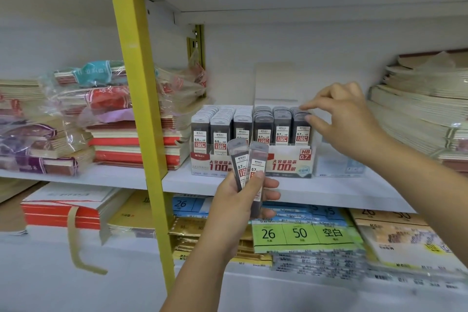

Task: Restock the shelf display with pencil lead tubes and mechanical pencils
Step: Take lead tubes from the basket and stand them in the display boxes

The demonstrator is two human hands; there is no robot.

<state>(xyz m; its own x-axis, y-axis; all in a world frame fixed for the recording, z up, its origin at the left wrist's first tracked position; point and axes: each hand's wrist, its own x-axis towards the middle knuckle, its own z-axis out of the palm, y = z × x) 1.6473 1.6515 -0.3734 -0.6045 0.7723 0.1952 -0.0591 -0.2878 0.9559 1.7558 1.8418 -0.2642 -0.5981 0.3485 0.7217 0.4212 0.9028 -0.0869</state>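
My left hand [243, 200] grips two dark 0.7 pencil lead tubes [249, 162] upright, in front of the shelf edge. Behind them stand two display boxes on the white shelf [304, 190]: the 0.5 HB box [202, 162] on the left and the 0.7 HB box [291, 162] on the right, both filled with rows of lead tubes. My right hand [339, 119] reaches over the right end of the 0.7 box, and its thumb and forefinger pinch the top of a tube in the rightmost row [301, 129]. No mechanical pencils show.
A yellow upright post [136, 83] runs down the shelf front to the left of the boxes. Wrapped notebook stacks [114, 119] fill the left side, and pale notebook stacks [417, 114] the right. A small clear box [339, 162] stands right of the 0.7 box. Paper pads [304, 233] lie below.
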